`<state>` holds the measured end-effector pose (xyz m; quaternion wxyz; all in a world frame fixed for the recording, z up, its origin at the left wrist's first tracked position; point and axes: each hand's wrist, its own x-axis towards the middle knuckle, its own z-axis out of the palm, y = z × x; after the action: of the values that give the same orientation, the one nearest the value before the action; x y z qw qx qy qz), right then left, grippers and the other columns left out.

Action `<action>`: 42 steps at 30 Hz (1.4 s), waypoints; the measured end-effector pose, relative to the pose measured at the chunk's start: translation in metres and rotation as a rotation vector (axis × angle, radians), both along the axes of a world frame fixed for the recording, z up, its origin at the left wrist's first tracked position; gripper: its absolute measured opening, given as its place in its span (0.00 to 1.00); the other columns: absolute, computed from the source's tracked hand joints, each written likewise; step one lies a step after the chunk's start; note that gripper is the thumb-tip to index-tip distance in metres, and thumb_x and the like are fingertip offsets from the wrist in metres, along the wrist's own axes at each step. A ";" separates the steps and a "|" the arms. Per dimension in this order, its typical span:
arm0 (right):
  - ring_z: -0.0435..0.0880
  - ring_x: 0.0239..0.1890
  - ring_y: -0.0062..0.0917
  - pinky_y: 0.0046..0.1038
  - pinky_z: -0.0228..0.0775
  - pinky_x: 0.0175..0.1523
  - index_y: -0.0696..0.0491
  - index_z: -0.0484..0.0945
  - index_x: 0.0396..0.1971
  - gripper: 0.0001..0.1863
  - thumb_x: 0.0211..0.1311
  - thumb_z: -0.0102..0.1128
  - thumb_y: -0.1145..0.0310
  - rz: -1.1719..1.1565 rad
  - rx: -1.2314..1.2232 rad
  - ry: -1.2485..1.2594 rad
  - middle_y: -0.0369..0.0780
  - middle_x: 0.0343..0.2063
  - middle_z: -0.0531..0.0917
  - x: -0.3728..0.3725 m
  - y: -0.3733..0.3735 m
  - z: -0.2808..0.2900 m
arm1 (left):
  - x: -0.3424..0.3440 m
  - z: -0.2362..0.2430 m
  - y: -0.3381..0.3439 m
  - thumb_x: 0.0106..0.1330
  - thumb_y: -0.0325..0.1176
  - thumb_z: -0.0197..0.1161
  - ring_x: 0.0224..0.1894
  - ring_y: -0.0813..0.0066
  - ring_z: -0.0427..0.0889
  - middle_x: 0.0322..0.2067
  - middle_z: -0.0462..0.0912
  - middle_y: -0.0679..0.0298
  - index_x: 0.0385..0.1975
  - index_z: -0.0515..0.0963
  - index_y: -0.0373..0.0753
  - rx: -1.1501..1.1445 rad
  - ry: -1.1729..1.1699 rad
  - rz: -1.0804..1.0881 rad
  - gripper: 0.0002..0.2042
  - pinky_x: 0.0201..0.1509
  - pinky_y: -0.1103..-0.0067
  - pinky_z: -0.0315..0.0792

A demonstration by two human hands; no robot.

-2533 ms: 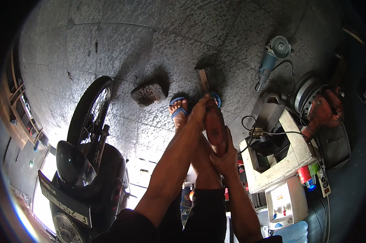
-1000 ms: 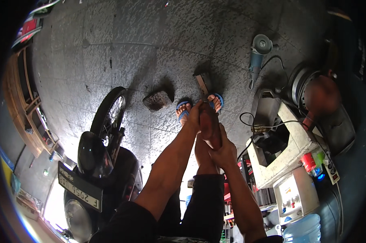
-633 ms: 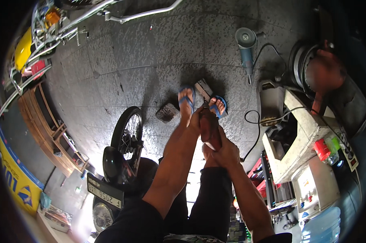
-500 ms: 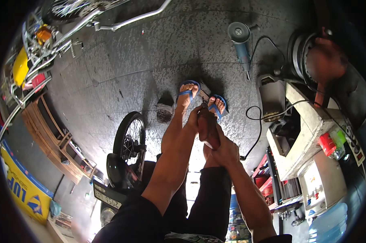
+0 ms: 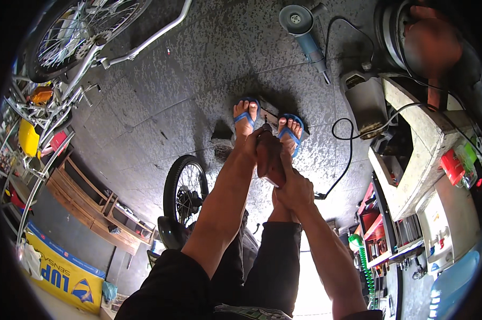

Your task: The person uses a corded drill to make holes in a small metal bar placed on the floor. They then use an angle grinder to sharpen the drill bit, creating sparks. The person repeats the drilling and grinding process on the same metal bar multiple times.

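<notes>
Your left hand (image 5: 256,143) wraps the front of a red power drill (image 5: 269,156) while your right hand (image 5: 296,188) clasps its rear, both closed seemingly to steady it, bit (image 5: 266,118) pointing toward a block (image 5: 271,110) between your blue flip-flops (image 5: 289,131).

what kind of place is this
Probably a repair workshop, perhaps for two-wheelers: an angle grinder, a hand-held red power drill and spoked wheels are all in view.

A dark red power drill (image 5: 269,156), held tilted in both hands (image 5: 296,190), points its slim bit (image 5: 266,119) toward a block (image 5: 270,108).
</notes>
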<state>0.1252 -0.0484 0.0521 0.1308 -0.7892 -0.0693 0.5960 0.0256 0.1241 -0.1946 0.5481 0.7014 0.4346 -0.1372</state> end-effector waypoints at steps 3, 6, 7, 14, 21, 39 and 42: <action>0.87 0.41 0.53 0.51 0.81 0.49 0.37 0.47 0.78 0.58 0.44 0.69 0.65 -0.018 0.006 -0.029 0.52 0.48 0.85 -0.004 0.001 -0.004 | -0.003 -0.034 0.001 0.76 0.48 0.49 0.51 0.49 0.80 0.44 0.83 0.51 0.45 0.77 0.37 0.475 -0.095 -0.264 0.19 0.57 0.55 0.72; 0.87 0.42 0.52 0.50 0.81 0.50 0.37 0.48 0.78 0.59 0.43 0.69 0.66 -0.028 -0.004 -0.002 0.52 0.50 0.84 -0.003 0.004 -0.004 | -0.002 -0.059 0.007 0.76 0.47 0.49 0.51 0.49 0.80 0.44 0.83 0.52 0.44 0.77 0.38 0.767 -0.149 -0.409 0.18 0.56 0.55 0.71; 0.87 0.42 0.52 0.50 0.81 0.50 0.37 0.48 0.78 0.59 0.43 0.69 0.67 -0.036 -0.003 -0.010 0.52 0.50 0.84 -0.004 0.004 -0.005 | -0.002 -0.068 0.006 0.76 0.47 0.49 0.51 0.49 0.79 0.44 0.83 0.52 0.44 0.77 0.38 0.807 -0.162 -0.430 0.18 0.56 0.55 0.71; 0.87 0.43 0.52 0.50 0.81 0.49 0.39 0.48 0.78 0.58 0.43 0.68 0.67 -0.039 0.032 -0.068 0.51 0.52 0.84 -0.010 0.003 -0.012 | -0.003 -0.097 0.014 0.76 0.45 0.49 0.51 0.49 0.79 0.44 0.83 0.53 0.42 0.77 0.39 0.976 -0.278 -0.616 0.17 0.56 0.54 0.70; 0.87 0.44 0.51 0.49 0.82 0.50 0.38 0.48 0.78 0.58 0.44 0.67 0.68 -0.018 -0.063 0.004 0.51 0.61 0.78 -0.006 0.015 -0.010 | 0.008 -0.086 -0.001 0.76 0.45 0.50 0.49 0.48 0.78 0.44 0.82 0.52 0.41 0.77 0.38 0.838 -0.247 -0.435 0.16 0.54 0.55 0.70; 0.74 0.67 0.52 0.48 0.79 0.59 0.41 0.45 0.79 0.54 0.52 0.64 0.68 0.033 -0.169 0.258 0.57 0.61 0.76 0.030 0.052 0.005 | -0.002 -0.094 0.012 0.75 0.44 0.54 0.44 0.48 0.79 0.40 0.82 0.51 0.38 0.78 0.37 0.839 -0.231 -0.488 0.15 0.51 0.55 0.71; 0.80 0.60 0.53 0.48 0.80 0.58 0.43 0.47 0.79 0.52 0.53 0.63 0.68 0.077 -0.124 0.076 0.58 0.57 0.79 0.011 0.042 -0.002 | -0.001 -0.096 0.005 0.74 0.45 0.54 0.44 0.48 0.79 0.40 0.82 0.51 0.38 0.77 0.36 0.824 -0.232 -0.476 0.16 0.51 0.55 0.71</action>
<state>0.1365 -0.0061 0.0502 0.0615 -0.7694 -0.0575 0.6332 0.0246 0.1294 -0.2909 0.2231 0.9504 0.2167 0.0037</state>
